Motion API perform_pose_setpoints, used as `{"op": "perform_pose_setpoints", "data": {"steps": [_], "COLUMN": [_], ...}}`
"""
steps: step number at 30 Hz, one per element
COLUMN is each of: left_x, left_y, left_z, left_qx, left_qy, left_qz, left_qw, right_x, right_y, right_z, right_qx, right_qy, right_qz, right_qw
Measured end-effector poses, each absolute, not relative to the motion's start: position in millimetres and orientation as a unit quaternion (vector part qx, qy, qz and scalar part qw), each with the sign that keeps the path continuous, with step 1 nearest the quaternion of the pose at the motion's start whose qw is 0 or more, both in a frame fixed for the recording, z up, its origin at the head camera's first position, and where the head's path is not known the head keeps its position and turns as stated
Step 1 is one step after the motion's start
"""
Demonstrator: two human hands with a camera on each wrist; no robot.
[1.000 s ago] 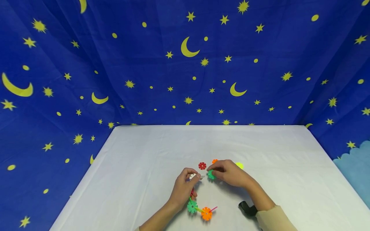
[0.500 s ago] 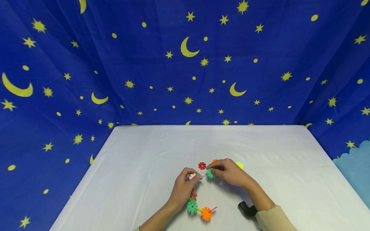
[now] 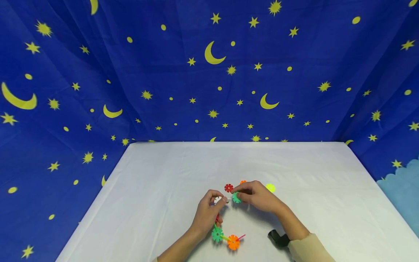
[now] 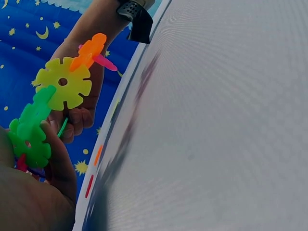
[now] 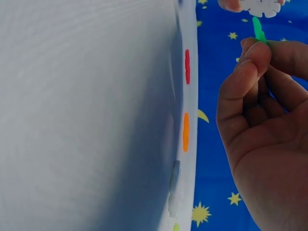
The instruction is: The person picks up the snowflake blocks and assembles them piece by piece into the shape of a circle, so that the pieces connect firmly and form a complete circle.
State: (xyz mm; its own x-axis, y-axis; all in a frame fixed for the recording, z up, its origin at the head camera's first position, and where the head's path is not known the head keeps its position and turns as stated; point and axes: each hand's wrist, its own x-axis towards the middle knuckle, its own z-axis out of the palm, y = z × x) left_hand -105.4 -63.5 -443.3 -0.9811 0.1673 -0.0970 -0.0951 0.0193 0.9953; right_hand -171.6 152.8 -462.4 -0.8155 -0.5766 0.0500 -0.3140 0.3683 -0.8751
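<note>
In the head view my left hand (image 3: 207, 213) grips a chain of notched plastic discs. At its top, between thumb and fingers, sits a white disc (image 3: 217, 200); below hang a green disc (image 3: 217, 234) and an orange disc (image 3: 233, 242) with a pink disc (image 3: 242, 237) edge-on. The left wrist view adds a yellow disc (image 4: 62, 84) between green and orange. Between thumb and fingertips my right hand (image 3: 262, 196) pinches a separate green disc (image 3: 236, 197), close to the white end. A small gap separates it from the white disc (image 5: 260, 6) in the right wrist view.
On the white table (image 3: 170, 174) behind the hands lie a red disc (image 3: 228, 188), a partly covered orange disc (image 3: 243, 182) and a yellow disc (image 3: 270, 187). A greyish disc (image 5: 174, 188) shows in the right wrist view. Blue starry cloth (image 3: 163, 72) surrounds the table.
My right hand has moved slightly left with the green disc, bringing it nearer to the white disc. The left hand and its chain have hardly moved.
</note>
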Motion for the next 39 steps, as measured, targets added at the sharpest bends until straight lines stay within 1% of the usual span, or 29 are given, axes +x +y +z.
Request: {"op": "perform_pose_setpoints", "data": {"steps": [17, 29, 39], "left_x": [-106.1, -105.6, -106.7], "left_y": [-62.4, -62.6, -63.8], "left_z": [-446.8, -446.5, -446.6], "left_qx": [0.025, 0.027, 0.042], "left_qy": [0.713, 0.716, 0.733], "left_qz": [0.694, 0.691, 0.675], "left_qw": [0.093, 0.092, 0.076], "right_x": [-168.6, -167.9, -167.1], "right_y": [149.6, 149.6, 147.9], "right_z": [-459.0, -459.1, -458.8], "right_qx": [-0.275, -0.273, -0.281], "right_qy": [0.802, 0.803, 0.797], "right_qz": [-0.509, -0.509, -0.514], "right_qw": [0.149, 0.146, 0.144]}}
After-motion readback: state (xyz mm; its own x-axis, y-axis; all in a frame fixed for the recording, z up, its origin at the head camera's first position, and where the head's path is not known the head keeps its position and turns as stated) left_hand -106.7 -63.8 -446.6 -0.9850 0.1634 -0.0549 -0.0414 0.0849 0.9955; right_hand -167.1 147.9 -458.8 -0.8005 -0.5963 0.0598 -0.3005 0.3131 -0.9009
